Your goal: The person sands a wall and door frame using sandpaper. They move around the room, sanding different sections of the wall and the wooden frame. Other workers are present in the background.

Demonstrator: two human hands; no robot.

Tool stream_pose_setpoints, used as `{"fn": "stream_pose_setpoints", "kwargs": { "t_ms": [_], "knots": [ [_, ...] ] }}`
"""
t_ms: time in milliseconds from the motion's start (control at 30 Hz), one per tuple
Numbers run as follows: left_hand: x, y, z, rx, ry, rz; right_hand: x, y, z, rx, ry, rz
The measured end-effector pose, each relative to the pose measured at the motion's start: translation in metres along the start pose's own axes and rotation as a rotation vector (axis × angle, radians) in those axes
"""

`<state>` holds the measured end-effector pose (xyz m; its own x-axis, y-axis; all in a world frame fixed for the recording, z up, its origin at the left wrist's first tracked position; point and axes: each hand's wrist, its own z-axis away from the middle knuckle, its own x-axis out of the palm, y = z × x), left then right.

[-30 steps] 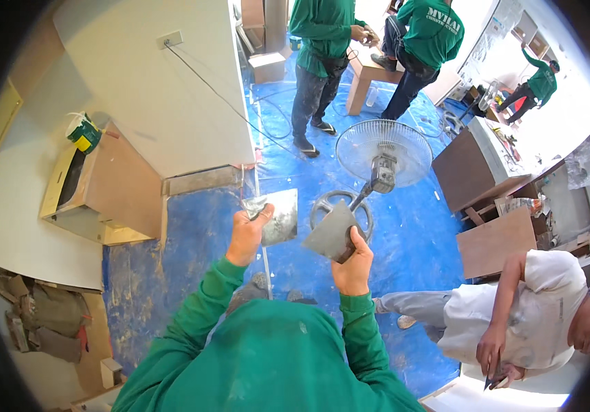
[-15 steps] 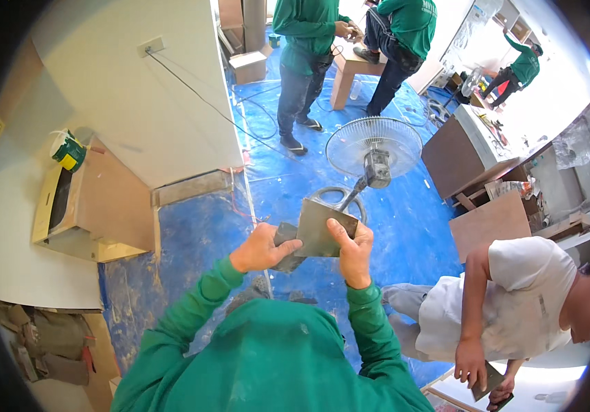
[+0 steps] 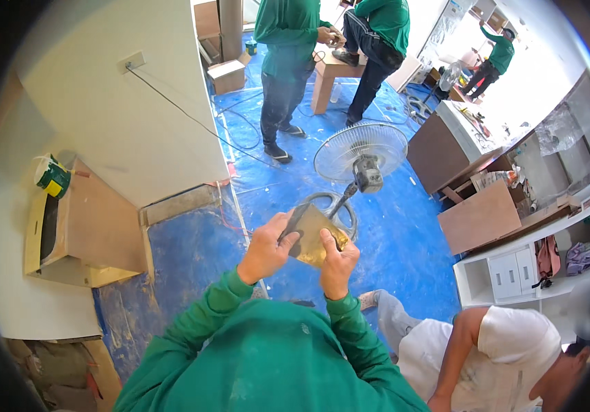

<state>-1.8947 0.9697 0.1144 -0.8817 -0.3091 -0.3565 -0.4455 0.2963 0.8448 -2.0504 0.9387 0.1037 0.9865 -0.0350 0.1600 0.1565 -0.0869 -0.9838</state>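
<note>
My right hand (image 3: 339, 264) is closed on a flat, square metal scraper (image 3: 319, 237), thumb on top, its face shining gold at one side. My left hand (image 3: 267, 244) is closed on a darker flat scraper (image 3: 299, 214) that lies partly behind the square one. The two overlap in front of my chest, so most of the darker piece is hidden. Both hands are held in the air over the blue floor sheet (image 3: 226, 254), below a standing fan (image 3: 363, 161).
A wooden box (image 3: 99, 213) carrying a green tub (image 3: 53, 177) stands at left by the wall. A person in a white shirt (image 3: 494, 350) bends close at my right. Persons in green work farther off. A loose board (image 3: 477, 220) leans near white shelving (image 3: 508, 275).
The square scraper has turned and tilted, and now catches golden light. My view has shifted, bringing the shelving at right into sight. The person in white appears lower, hands now out of view.
</note>
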Motion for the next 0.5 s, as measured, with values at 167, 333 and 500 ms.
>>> {"fn": "stream_pose_setpoints", "kwargs": {
  "t_ms": [167,333,500],
  "knots": [
    [-0.025,-0.001,-0.012,-0.213,-0.216,0.214,0.017,-0.008,-0.013,-0.105,0.001,0.032],
    [-0.043,-0.019,-0.027,-0.080,-0.406,0.174,0.023,-0.021,-0.022,-0.229,-0.105,0.256],
    [-0.069,-0.043,-0.048,-0.070,-0.745,0.160,0.015,-0.021,-0.037,-0.173,-0.291,0.328]
  ]
}}
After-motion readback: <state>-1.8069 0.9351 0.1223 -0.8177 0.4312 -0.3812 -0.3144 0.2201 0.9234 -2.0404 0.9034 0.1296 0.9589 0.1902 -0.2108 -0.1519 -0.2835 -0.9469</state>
